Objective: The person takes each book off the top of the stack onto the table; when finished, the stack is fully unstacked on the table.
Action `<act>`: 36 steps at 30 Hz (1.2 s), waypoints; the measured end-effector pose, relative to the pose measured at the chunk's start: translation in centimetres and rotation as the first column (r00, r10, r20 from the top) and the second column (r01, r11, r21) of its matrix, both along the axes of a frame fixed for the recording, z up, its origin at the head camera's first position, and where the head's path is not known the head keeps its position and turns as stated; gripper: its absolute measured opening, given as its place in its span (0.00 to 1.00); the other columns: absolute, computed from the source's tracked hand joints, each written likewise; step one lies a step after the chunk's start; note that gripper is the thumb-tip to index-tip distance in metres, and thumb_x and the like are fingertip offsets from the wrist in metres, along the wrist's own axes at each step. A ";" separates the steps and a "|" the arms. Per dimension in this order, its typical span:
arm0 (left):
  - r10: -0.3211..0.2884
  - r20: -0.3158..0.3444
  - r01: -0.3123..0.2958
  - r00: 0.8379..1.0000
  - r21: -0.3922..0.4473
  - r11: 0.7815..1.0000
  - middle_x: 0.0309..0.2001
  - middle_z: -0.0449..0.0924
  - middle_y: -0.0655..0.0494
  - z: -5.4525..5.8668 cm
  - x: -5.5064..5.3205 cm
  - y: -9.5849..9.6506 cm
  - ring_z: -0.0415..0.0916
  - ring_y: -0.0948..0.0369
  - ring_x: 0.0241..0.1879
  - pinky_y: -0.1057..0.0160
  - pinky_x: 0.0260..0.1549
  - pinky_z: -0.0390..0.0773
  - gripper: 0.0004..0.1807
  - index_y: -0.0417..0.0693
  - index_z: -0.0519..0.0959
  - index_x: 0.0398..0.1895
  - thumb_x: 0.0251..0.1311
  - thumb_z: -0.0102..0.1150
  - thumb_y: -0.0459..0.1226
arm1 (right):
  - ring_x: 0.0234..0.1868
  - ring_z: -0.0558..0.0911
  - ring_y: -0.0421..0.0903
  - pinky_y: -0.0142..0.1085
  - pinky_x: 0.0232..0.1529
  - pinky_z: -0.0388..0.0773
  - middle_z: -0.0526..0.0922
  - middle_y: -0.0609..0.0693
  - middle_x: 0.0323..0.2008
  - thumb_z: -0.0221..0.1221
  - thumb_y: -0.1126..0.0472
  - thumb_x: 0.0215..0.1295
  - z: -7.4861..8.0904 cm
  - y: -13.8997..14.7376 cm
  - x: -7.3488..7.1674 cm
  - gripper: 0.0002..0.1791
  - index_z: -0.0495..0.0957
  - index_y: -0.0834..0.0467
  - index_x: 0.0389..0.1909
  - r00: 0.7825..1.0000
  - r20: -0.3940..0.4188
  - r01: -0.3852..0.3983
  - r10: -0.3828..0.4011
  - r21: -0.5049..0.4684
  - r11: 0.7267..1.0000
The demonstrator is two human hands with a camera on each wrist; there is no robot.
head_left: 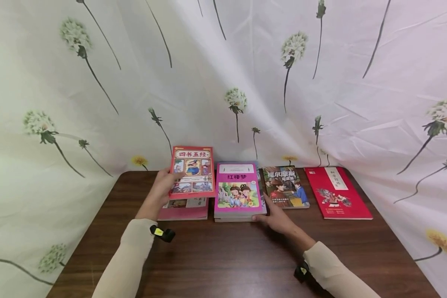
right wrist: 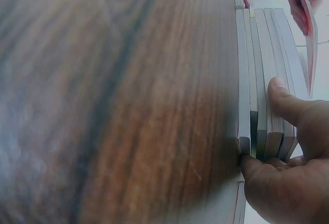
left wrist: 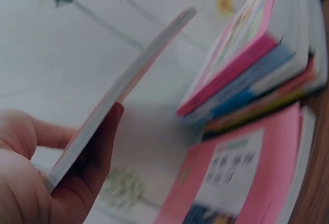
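My left hand (head_left: 162,186) holds a thin red-covered book (head_left: 193,182) by its left side, raised and tilted, its cover facing me. In the left wrist view the held book (left wrist: 128,77) appears edge-on between thumb and fingers. Below it lies a pink book (head_left: 184,214), partly covered from the head view. Beside that stands a stack of books (head_left: 240,211) with a pink-purple illustrated cover on top. My right hand (head_left: 277,219) grips the stack's near right corner; in the right wrist view the thumb presses the page edges (right wrist: 267,64) and the other fingers bend around the corner.
Right of the stack lies a dark illustrated book (head_left: 287,188), and farther right a large red book (head_left: 339,194). All rest along the far edge of the brown wooden table (head_left: 223,256). A white curtain with dandelion prints (head_left: 208,82) hangs directly behind.
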State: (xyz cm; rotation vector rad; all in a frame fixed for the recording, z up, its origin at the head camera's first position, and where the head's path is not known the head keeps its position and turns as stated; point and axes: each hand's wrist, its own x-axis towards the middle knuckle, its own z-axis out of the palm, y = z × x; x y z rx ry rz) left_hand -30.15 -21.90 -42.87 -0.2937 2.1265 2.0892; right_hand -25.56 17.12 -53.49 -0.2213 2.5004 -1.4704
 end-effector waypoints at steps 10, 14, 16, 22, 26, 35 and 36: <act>0.021 0.002 -0.021 1.000 -0.127 0.992 0.50 0.81 0.56 0.4 0.8 -6.2 0.87 0.66 0.40 0.60 0.43 0.91 0.40 0.40 0.52 0.85 0.80 0.54 0.47 | 0.82 0.61 0.66 0.65 0.80 0.58 0.54 0.66 0.84 0.73 0.47 0.68 0.2 0.2 -0.1 0.59 0.44 0.54 0.88 1.000 -0.012 -0.001 0.002 0.023 1.000; 0.045 0.009 -0.043 0.999 -0.179 0.983 0.48 0.80 0.59 0.3 1.2 -7.9 0.87 0.68 0.39 0.61 0.42 0.91 0.42 0.40 0.52 0.86 0.79 0.55 0.49 | 0.84 0.56 0.67 0.66 0.81 0.54 0.53 0.66 0.85 0.73 0.46 0.67 0.3 0.2 0.0 0.60 0.44 0.54 0.88 1.000 -0.002 0.006 -0.006 0.017 1.000; 0.062 0.015 -0.058 0.998 -0.196 0.979 0.47 0.80 0.59 0.3 1.4 -8.8 0.86 0.68 0.38 0.62 0.41 0.91 0.43 0.40 0.53 0.86 0.79 0.56 0.50 | 0.84 0.55 0.67 0.66 0.82 0.53 0.52 0.66 0.85 0.73 0.46 0.67 0.4 0.3 0.0 0.60 0.44 0.54 0.88 1.000 0.002 0.009 -0.009 0.012 1.000; 0.103 0.042 -0.090 0.994 -0.244 0.966 0.50 0.78 0.59 -0.3 1.2 -11.2 0.84 0.69 0.37 0.64 0.41 0.90 0.45 0.43 0.51 0.86 0.77 0.57 0.53 | 0.84 0.54 0.67 0.67 0.82 0.52 0.52 0.65 0.85 0.73 0.45 0.67 0.4 0.2 0.0 0.60 0.44 0.54 0.88 1.000 0.008 0.011 -0.011 0.017 1.000; 0.089 0.031 -0.077 0.996 -0.282 0.956 0.51 0.76 0.58 -0.8 0.9 -12.9 0.82 0.70 0.38 0.65 0.40 0.89 0.45 0.41 0.51 0.86 0.77 0.56 0.52 | 0.83 0.59 0.66 0.66 0.81 0.55 0.53 0.65 0.85 0.73 0.45 0.67 0.2 0.2 0.0 0.60 0.44 0.53 0.88 1.000 0.012 0.018 -0.018 0.021 1.000; 0.061 0.036 -0.045 0.997 -0.342 0.939 0.45 0.79 0.63 -1.0 1.4 -16.3 0.83 0.69 0.37 0.63 0.39 0.89 0.45 0.42 0.46 0.88 0.79 0.54 0.50 | 0.85 0.54 0.66 0.66 0.82 0.51 0.53 0.64 0.85 0.73 0.47 0.67 0.0 0.1 -0.1 0.59 0.44 0.53 0.88 1.000 -0.007 0.000 0.000 0.010 1.000; 0.060 0.039 -0.042 0.997 -0.360 0.932 0.47 0.79 0.60 -1.1 1.5 -16.6 0.83 0.69 0.37 0.63 0.39 0.89 0.45 0.42 0.45 0.88 0.79 0.53 0.50 | 0.84 0.55 0.66 0.66 0.82 0.52 0.54 0.64 0.85 0.73 0.48 0.68 0.0 0.0 0.0 0.59 0.44 0.53 0.88 1.000 -0.008 0.000 0.000 0.007 1.000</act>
